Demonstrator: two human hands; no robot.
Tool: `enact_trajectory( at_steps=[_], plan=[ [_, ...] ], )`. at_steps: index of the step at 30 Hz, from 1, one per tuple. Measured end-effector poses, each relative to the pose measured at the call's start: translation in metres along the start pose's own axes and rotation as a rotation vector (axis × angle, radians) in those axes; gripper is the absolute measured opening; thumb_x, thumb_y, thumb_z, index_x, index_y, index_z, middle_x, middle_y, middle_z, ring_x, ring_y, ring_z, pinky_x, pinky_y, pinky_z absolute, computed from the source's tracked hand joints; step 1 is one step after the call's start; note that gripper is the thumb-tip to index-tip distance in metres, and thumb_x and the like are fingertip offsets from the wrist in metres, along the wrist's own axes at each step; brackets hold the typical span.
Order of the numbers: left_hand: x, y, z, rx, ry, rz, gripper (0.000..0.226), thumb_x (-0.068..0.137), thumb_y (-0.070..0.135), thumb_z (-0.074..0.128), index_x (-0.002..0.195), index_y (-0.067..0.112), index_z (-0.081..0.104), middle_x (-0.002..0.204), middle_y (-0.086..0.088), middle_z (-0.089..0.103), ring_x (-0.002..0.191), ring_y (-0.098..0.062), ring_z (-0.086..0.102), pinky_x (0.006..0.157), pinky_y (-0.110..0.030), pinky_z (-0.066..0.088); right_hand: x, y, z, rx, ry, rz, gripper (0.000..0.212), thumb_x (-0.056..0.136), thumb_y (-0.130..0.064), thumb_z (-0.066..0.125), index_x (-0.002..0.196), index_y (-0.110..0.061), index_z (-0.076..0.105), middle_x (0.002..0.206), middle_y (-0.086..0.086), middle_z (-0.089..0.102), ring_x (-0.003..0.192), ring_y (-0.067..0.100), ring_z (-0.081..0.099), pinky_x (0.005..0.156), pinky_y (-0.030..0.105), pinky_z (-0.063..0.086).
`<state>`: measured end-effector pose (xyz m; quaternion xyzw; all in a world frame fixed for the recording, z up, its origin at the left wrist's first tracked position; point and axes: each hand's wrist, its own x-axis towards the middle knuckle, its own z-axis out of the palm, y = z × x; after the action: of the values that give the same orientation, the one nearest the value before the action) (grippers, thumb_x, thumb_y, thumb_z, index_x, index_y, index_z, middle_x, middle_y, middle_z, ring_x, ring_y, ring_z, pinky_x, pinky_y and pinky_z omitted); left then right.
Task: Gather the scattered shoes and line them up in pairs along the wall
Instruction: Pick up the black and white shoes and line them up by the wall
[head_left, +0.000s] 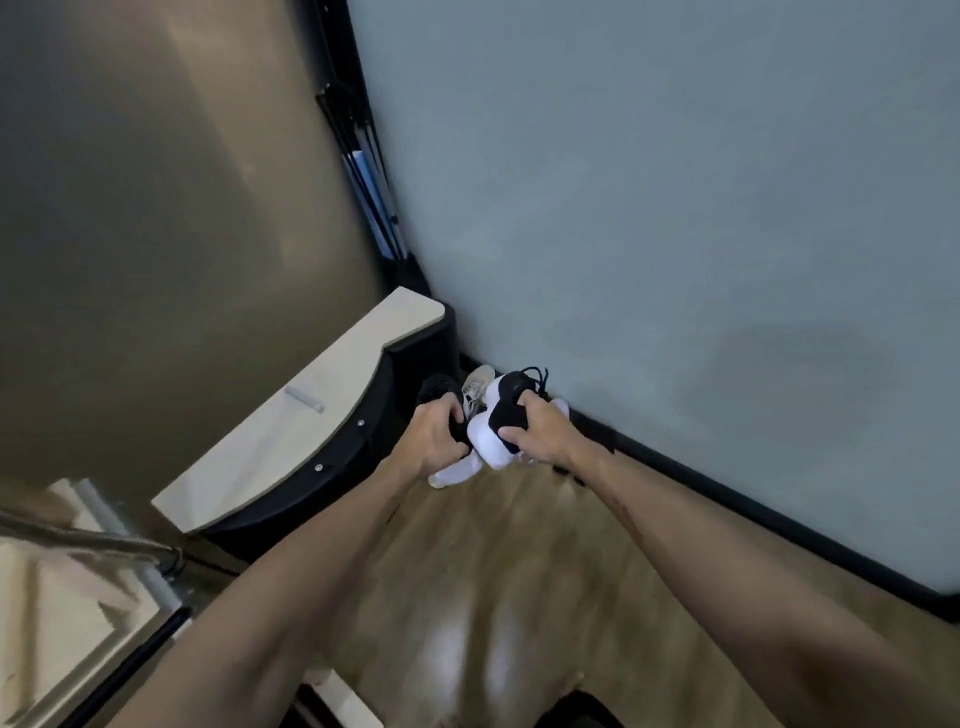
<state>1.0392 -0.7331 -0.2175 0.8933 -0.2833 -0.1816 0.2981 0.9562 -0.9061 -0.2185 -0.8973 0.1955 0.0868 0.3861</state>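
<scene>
The right hand (537, 428) is gripping a black-and-white sneaker (501, 415), fingers curled round its black collar, white sole hanging below the grip. The left hand (434, 436) is clutching its mate (452, 470), just left of it. Both are hovering near the wall (675, 208), beside a beige shoe (475, 384).

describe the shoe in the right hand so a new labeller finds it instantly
Follow the grey wall down to its black baseboard, near the corner by the cabinet. The right hand holds the shoe there, next to the left hand. It is white with a black collar and black laces, unlike the all-black shoe behind the left hand.
</scene>
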Motion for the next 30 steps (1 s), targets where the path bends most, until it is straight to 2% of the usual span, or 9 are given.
enact_trajectory(
  at_steps=[3,6,8,11,13,15,19,25,30],
  plan=[
    [0.035,-0.029,0.008,0.028,-0.096,-0.031,0.034,0.061,0.008,0.069,0.091,0.013,0.053,0.090,-0.002,0.059,0.078,-0.018,0.056,0.056,-0.023,0.042,0.028,0.007,0.018,-0.009,-0.025,0.059,0.047,0.075,-0.027,0.072,0.111,-0.009,0.047,0.109,0.012,0.060,0.101,0.027,0.057,0.087,0.041,0.049],
    [0.071,-0.054,0.028,0.168,-0.232,-0.083,0.029,0.069,0.009,0.067,0.097,0.007,0.062,0.098,-0.010,0.063,0.090,-0.025,0.061,0.075,-0.038,0.055,0.061,0.029,0.036,-0.058,-0.099,0.125,0.046,0.066,-0.023,0.078,0.099,-0.011,0.049,0.101,0.008,0.059,0.095,0.025,0.057,0.074,0.034,0.048],
    [0.095,-0.072,0.044,0.293,-0.348,-0.081,0.020,0.075,0.007,0.063,0.095,0.002,0.064,0.099,-0.013,0.064,0.091,-0.029,0.063,0.078,-0.043,0.056,0.085,0.044,0.048,-0.129,-0.162,0.147,0.040,0.068,-0.022,0.077,0.090,-0.013,0.045,0.092,0.007,0.055,0.090,0.026,0.057,0.066,0.033,0.043],
    [0.135,-0.102,0.061,0.400,-0.450,-0.021,0.017,0.079,0.003,0.057,0.094,-0.001,0.063,0.102,-0.017,0.062,0.094,-0.032,0.062,0.079,-0.043,0.055,0.114,0.066,0.070,-0.275,-0.197,0.144,0.040,0.076,-0.030,0.069,0.105,-0.012,0.047,0.096,0.008,0.057,0.088,0.028,0.057,0.067,0.033,0.044],
    [0.161,-0.124,0.070,0.445,-0.467,0.041,0.018,0.078,0.000,0.055,0.095,-0.002,0.062,0.108,-0.017,0.059,0.096,-0.031,0.059,0.078,-0.040,0.054,0.136,0.078,0.084,-0.333,-0.198,0.124,0.042,0.080,-0.032,0.066,0.111,-0.011,0.047,0.099,0.011,0.061,0.081,0.026,0.056,0.058,0.031,0.037],
    [0.185,-0.142,0.076,0.509,-0.512,0.098,0.025,0.077,-0.001,0.055,0.102,0.000,0.061,0.115,-0.015,0.053,0.102,-0.031,0.057,0.078,-0.038,0.052,0.162,0.090,0.098,-0.224,-0.194,0.174,0.039,0.079,-0.025,0.067,0.106,-0.010,0.044,0.099,0.015,0.059,0.080,0.025,0.051,0.057,0.032,0.034],
    [0.234,-0.181,0.091,0.617,-0.591,0.151,0.029,0.081,0.003,0.054,0.110,0.004,0.055,0.120,-0.011,0.053,0.107,-0.029,0.057,0.081,-0.040,0.052,0.216,0.105,0.121,-0.090,-0.176,0.256,0.037,0.080,-0.016,0.064,0.108,-0.009,0.041,0.101,0.016,0.056,0.086,0.031,0.055,0.063,0.035,0.041],
    [0.299,-0.239,0.153,0.660,-0.631,0.226,0.022,0.084,0.005,0.052,0.105,0.007,0.050,0.106,-0.011,0.062,0.093,-0.028,0.063,0.071,-0.035,0.049,0.285,0.154,0.167,-0.080,-0.228,0.313,0.029,0.083,-0.007,0.055,0.107,-0.010,0.039,0.101,0.017,0.057,0.082,0.029,0.057,0.061,0.035,0.043],
    [0.324,-0.309,0.224,0.664,-0.639,0.258,0.020,0.085,0.008,0.052,0.105,0.013,0.051,0.101,-0.006,0.062,0.087,-0.022,0.062,0.068,-0.031,0.050,0.328,0.206,0.229,-0.182,-0.332,0.317,0.047,0.090,-0.012,0.053,0.133,-0.007,0.034,0.118,0.017,0.055,0.100,0.030,0.057,0.068,0.031,0.038]
  ],
)
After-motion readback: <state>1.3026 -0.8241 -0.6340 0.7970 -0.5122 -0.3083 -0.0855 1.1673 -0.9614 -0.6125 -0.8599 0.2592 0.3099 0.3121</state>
